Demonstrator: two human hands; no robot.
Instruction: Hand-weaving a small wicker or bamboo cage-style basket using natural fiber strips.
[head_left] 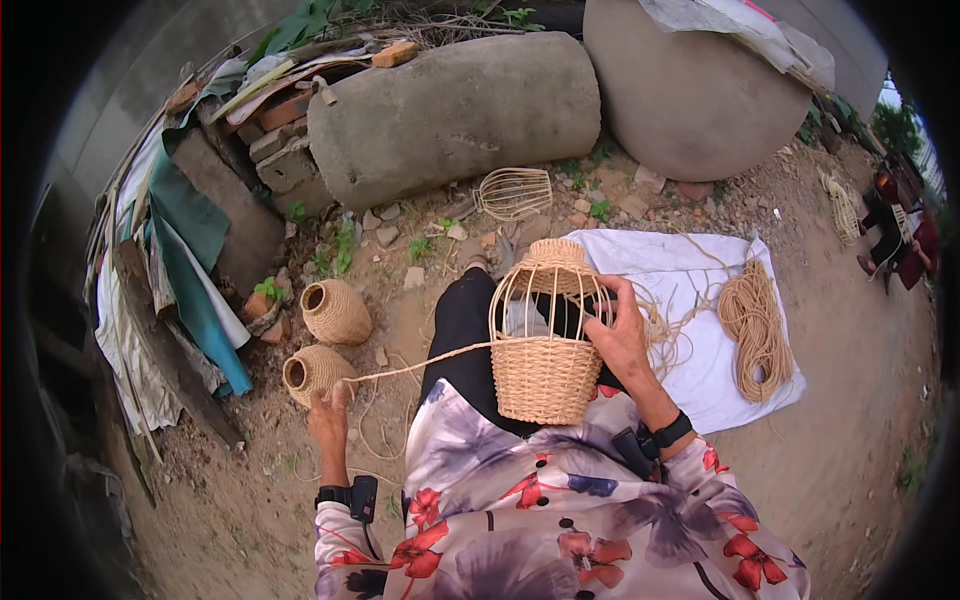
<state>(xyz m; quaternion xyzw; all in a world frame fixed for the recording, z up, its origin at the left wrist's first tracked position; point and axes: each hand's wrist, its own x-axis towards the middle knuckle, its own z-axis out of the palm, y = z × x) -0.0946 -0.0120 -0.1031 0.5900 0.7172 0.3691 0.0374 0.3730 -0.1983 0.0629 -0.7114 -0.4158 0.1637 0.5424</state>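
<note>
A half-woven basket (548, 380) stands upright on my lap. Its lower body is tightly woven, bare ribs show in the middle, and a woven neck (556, 252) closes in at the top. My right hand (620, 335) grips the basket's right side at the ribs, some fingertips hidden behind them. A tan cord (425, 363) runs from the top edge of the weave out to the left. The cord's outer part is pinched in my left hand (329, 415), held low and well away from the basket.
Two finished woven pots (338, 312) lie at the left near my left hand. A coil of cord (755, 330) rests on a white sheet (690, 260) to the right. A bare rib frame (513, 194) lies ahead, before a concrete slab (460, 115). Loose cord trails on the ground.
</note>
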